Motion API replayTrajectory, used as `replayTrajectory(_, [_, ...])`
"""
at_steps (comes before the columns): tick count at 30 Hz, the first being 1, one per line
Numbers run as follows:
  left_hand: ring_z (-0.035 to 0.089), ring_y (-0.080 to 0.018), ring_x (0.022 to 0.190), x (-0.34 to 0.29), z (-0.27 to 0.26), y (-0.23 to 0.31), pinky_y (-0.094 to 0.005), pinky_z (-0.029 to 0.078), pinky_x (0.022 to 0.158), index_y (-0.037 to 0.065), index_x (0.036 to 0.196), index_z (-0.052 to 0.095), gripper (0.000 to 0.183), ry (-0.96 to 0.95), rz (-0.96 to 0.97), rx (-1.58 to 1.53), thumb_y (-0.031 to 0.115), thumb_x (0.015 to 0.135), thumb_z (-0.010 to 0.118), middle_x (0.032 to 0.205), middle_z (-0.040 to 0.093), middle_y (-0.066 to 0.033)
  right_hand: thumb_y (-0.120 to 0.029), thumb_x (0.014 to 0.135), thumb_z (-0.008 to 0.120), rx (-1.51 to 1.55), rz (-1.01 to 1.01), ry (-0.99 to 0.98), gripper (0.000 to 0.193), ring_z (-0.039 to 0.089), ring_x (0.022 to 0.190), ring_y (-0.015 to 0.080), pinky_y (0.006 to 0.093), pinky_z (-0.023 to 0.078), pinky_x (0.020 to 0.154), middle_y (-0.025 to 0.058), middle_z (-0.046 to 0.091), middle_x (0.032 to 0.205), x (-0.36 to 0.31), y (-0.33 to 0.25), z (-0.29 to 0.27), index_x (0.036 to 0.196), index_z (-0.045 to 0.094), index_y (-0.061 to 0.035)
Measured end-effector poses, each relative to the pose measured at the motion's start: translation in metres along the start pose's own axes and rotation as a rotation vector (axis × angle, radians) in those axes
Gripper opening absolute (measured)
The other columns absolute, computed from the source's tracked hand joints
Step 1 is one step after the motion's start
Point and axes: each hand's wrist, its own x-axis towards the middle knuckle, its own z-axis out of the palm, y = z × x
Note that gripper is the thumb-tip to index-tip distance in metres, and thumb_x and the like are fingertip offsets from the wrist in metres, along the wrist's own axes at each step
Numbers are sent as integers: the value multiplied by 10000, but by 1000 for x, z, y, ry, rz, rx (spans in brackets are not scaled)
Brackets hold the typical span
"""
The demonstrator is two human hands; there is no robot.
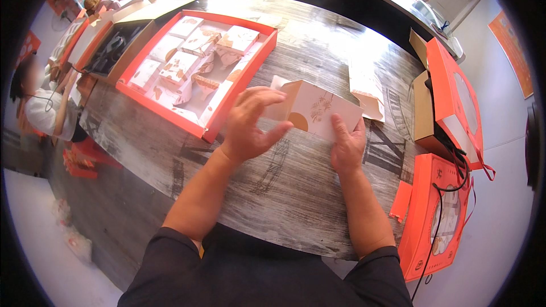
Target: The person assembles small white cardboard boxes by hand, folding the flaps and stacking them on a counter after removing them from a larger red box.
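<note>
- My right hand (348,145) pinches the small carton (327,111) by its right end, thumb on the printed face, fingers behind.
- My left hand (250,125) is spread in a loose curve at the carton's left end, thumb and fingers apart; I cannot tell whether they touch it.
- The carton is just above the centre of the frame, tilted, over the grey table (296,210); it is white, with a gold patch and a sprig.
- A red tray (259,57) lies at upper left of centre, small white-and-gold boxes (239,38) inside.
- Another white carton (367,88) lies just beyond my right hand, upper right of centre.
- At the right, one red box (455,96) leans above another (424,216), a black cable (441,199) running across the lower one.
- A red card (401,200) lies near the lower box.
- A co-worker (48,105) is at the far left.
</note>
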Motion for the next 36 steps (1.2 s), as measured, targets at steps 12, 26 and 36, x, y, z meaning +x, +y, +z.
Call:
replayTrajectory(12, [581, -233, 870, -8, 9, -6, -337, 509, 790, 41, 1108, 658, 458, -163, -183, 23, 83, 708, 878, 850, 624, -64, -108, 951, 723, -124, -91, 24, 266, 634, 993, 125, 278, 513, 895, 69, 691, 1095, 0, -1, -1, 1168, 604, -9])
replayTrajectory(26, [610, -224, 1136, -10, 21, -6, -341, 569, 887, 40, 1546, 202, 1067, 281, -586, -509, 189, 758, 907, 1310, 515, -171, -204, 1008, 640, 330, 398, 4, 328, 666, 1093, 211, 361, 564, 932, 99, 665, 1214, -2, -10, 2, 1276, 561, -33])
replayTrajectory(36, [627, -203, 1136, -15, 32, -4, -314, 540, 967, -10, 1497, 294, 926, 473, -790, -1234, 155, 799, 880, 1256, 608, -135, -203, 993, 657, 370, 417, -75, 401, 625, 1162, 226, 405, 528, 980, 83, 624, 1273, -9, -7, 8, 1343, 507, -78])
